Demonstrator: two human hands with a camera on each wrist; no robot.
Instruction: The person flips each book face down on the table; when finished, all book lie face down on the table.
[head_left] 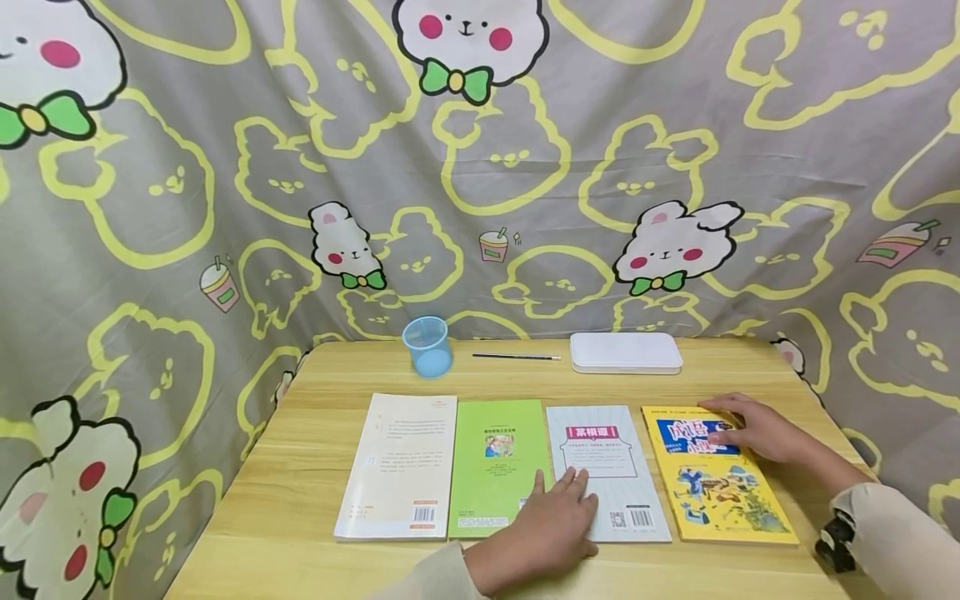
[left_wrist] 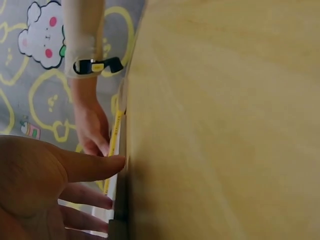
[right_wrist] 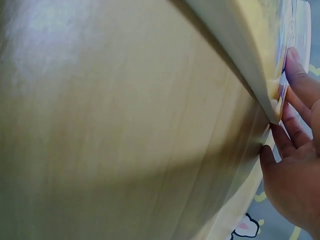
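- The left hand (head_left: 551, 521) is laid flat, fingers straight and spread, across the near edges of the green book (head_left: 493, 467) and the pale blue book (head_left: 607, 471); nothing is gripped.
- Just left of that hand, the white book (head_left: 401, 465) lies untouched, edge to edge with the green one.
- The right hand (head_left: 753, 429) is rested on the far part of the yellow book (head_left: 712, 475), fingers extended over its blue title block; in the right wrist view the fingertips (right_wrist: 295, 65) are seen pressed on the cover, the thumb by the book's edge.
- All four books are lined up in a row on the wooden table (head_left: 300, 517).
- Well beyond both hands, a blue cup (head_left: 427, 346), a pen (head_left: 516, 357) and a white case (head_left: 626, 352) are set near the far edge.
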